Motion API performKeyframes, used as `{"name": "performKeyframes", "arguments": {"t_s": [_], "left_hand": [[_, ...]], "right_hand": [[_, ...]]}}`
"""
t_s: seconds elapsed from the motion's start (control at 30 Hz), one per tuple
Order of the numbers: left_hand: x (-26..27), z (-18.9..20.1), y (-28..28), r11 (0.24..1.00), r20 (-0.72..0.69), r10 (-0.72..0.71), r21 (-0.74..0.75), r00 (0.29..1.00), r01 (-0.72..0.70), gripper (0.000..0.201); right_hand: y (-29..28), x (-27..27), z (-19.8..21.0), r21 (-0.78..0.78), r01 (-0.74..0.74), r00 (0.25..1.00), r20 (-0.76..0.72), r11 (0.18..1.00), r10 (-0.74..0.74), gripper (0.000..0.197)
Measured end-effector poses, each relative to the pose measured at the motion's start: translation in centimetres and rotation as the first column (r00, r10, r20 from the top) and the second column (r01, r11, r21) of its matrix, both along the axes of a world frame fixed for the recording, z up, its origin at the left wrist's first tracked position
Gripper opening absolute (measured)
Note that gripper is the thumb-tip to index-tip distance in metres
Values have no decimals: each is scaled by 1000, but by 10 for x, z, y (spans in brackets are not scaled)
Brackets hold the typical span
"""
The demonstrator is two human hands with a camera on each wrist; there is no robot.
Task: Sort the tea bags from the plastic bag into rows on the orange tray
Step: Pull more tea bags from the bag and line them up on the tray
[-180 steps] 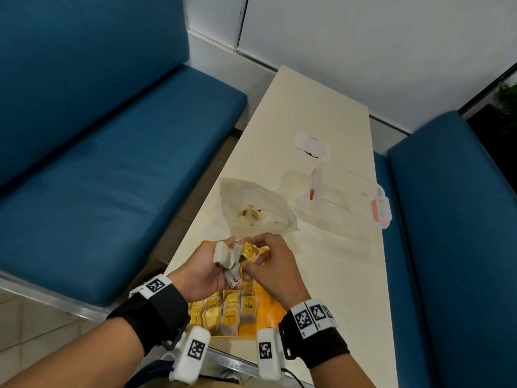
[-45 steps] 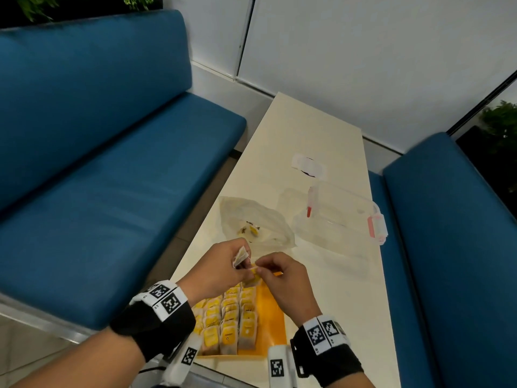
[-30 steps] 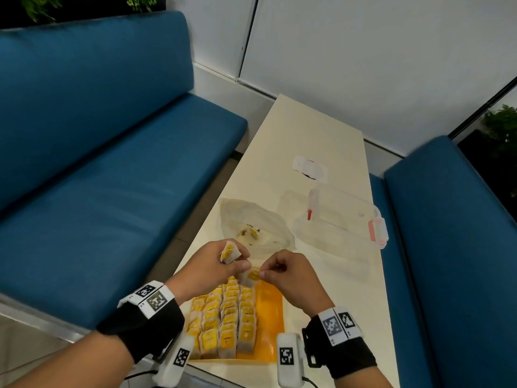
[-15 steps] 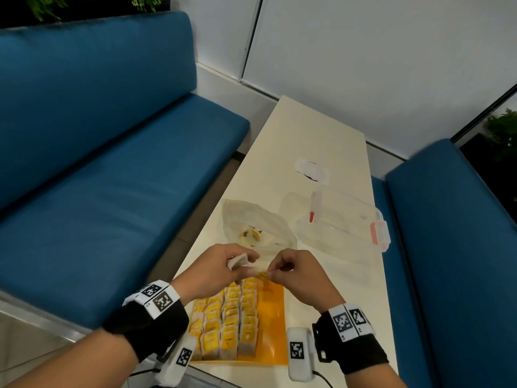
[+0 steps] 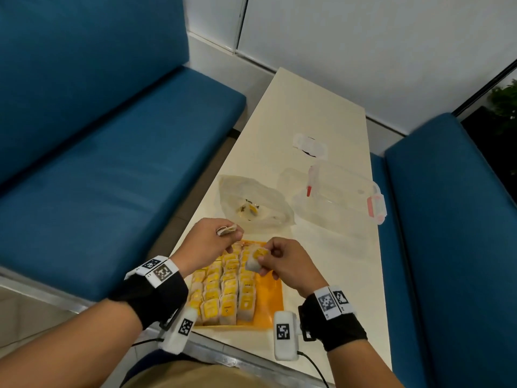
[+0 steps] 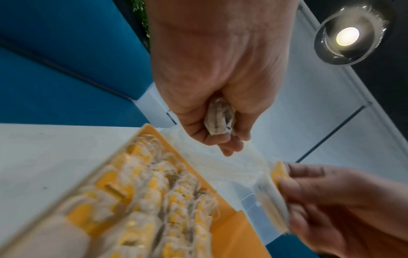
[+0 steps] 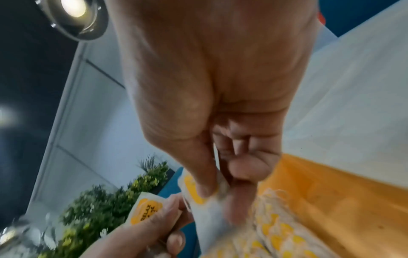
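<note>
The orange tray (image 5: pixel 272 301) lies at the table's near edge, with tea bags (image 5: pixel 226 287) standing in rows on its left part. My left hand (image 5: pixel 223 236) hovers over the tray's far left corner and grips a small bunch of tea bags (image 5: pixel 226 230), also seen in the left wrist view (image 6: pixel 219 118). My right hand (image 5: pixel 261 257) pinches one tea bag with a yellow tag (image 5: pixel 255 260) above the rightmost row; thumb on the tag (image 7: pixel 194 190). The clear plastic bag (image 5: pixel 253 205) lies beyond the tray with a few tea bags (image 5: pixel 249 210) inside.
A clear plastic box (image 5: pixel 338 197) with pink clasps stands right of the bag. A small wrapper (image 5: pixel 310 142) lies farther back. Blue benches (image 5: pixel 98 163) flank the narrow cream table (image 5: pixel 307 107) on both sides. The tray's right strip is bare orange.
My hands have drawn apart: the right one has taken a single tea bag from the bunch and moved down toward the rightmost row, while the left one lifted slightly away with the rest.
</note>
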State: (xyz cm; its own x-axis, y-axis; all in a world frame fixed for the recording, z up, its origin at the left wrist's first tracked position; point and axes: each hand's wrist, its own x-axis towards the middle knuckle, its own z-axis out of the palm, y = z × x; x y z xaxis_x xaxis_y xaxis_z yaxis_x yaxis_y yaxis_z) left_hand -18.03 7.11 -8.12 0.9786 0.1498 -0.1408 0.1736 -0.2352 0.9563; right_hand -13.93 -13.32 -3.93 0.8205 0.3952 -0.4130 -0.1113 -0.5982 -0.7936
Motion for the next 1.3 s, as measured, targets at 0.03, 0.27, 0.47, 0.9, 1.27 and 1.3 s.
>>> {"name": "performKeyframes", "arguments": {"t_s": [0.03, 0.27, 0.47, 0.9, 1.27, 1.3], "left_hand": [[-1, -6, 4, 1000, -20, 22, 15, 1000, -22, 7], [-6, -27, 8, 994, -47, 56, 101, 997, -51, 13], [-6, -34, 5, 992, -59, 56, 115, 997, -49, 12], [-6, -39, 8, 991, -63, 48, 124, 997, -40, 12], [-5, -38, 7, 991, -72, 39, 134, 997, -29, 15], [-5, -38, 8, 990, -70, 39, 139, 997, -29, 15]], "right_hand": [[-2, -4, -5, -73, -69, 997, -45, 995, 66, 11], [1, -32, -35, -426, -415, 905, -286, 804, 316, 12], [8, -37, -47, -522, -447, 894, -271, 726, 356, 24], [10, -43, -66, -582, -340, 939, -168, 738, 301, 22], [13, -47, -72, -568, -180, 983, -128, 803, 130, 63], [12, -48, -72, -564, -172, 984, -129, 808, 120, 62]]}}
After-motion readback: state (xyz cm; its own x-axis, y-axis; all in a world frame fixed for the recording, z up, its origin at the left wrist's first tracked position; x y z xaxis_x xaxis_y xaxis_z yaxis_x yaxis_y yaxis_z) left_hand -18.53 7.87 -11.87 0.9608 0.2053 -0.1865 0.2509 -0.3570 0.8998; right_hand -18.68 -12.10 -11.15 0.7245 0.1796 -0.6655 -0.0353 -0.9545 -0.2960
